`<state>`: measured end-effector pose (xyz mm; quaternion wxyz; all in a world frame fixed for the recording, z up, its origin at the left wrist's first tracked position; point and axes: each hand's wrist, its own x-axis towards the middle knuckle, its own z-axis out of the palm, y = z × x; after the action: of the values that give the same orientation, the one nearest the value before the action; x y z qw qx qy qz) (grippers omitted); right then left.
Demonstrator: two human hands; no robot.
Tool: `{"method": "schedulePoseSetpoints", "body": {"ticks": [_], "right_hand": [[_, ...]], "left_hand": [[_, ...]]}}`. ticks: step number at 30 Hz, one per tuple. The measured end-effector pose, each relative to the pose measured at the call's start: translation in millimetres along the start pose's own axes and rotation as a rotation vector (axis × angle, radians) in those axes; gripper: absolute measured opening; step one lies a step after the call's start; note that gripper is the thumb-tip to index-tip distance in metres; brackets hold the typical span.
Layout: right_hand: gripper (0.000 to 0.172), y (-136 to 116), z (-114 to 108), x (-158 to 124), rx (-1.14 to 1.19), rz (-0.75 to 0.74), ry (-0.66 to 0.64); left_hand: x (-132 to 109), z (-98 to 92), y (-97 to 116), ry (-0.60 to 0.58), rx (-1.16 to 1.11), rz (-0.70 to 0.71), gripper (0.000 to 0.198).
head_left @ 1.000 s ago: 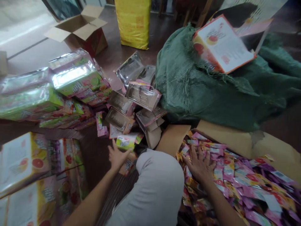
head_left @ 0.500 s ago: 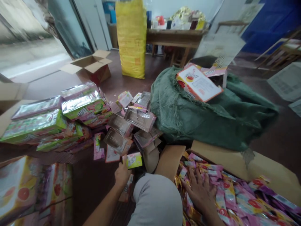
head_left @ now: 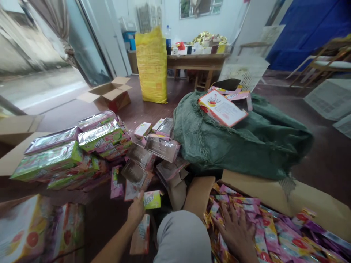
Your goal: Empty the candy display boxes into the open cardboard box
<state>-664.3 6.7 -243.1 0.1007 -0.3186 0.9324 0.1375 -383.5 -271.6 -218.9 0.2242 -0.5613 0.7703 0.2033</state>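
Observation:
My left hand (head_left: pixel 136 211) is closed on one end of a small green-and-white carton (head_left: pixel 152 199), held low beside my knee. Below it, a white-and-orange carton (head_left: pixel 141 235) is partly covered by my forearm. My right hand (head_left: pixel 236 228) lies palm down with fingers spread on a heap of pink, purple and orange sachets (head_left: pixel 282 233). These sachets fill an open cardboard box (head_left: pixel 309 197) at my right. Several clear-windowed cartons (head_left: pixel 162 147) lie in a loose pile just beyond my left hand.
Stacked, film-wrapped multipacks (head_left: pixel 46 159) stand at the left, with more big cartons (head_left: pixel 24 230) at near left. A green woven sack (head_left: pixel 233 146) bears an opened carton (head_left: pixel 222 107). Farther back are an open cardboard box (head_left: pixel 109 95), a yellow sack (head_left: pixel 151 65) and a wooden table (head_left: pixel 192 62).
The view has tilted up, so the scene sits lower in the picture. My left hand still grips the small carton, and my right hand stays spread on the sachets.

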Motion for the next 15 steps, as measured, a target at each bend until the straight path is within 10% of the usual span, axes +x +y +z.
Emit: {"method": "schedulePoseSetpoints", "body": {"ticks": [4, 8, 15], "right_hand": [[0.074, 0.2, 3.7, 1.8, 0.036, -0.008, -0.005], [0.075, 1.4, 1.1, 2.9, 0.029, -0.019, -0.034], [0.076, 2.9, 8.5, 2.6, 0.028, -0.052, 0.021]], "left_hand": [[-33.9, -46.3, -27.9, 0.048, -0.024, -0.010, 0.070], [-72.4, -146.4, -40.2, 0.218, -0.147, 0.018, 0.066], [-85.1, -312.2, 31.2, 0.917, -0.074, 0.129, 0.072]]}}
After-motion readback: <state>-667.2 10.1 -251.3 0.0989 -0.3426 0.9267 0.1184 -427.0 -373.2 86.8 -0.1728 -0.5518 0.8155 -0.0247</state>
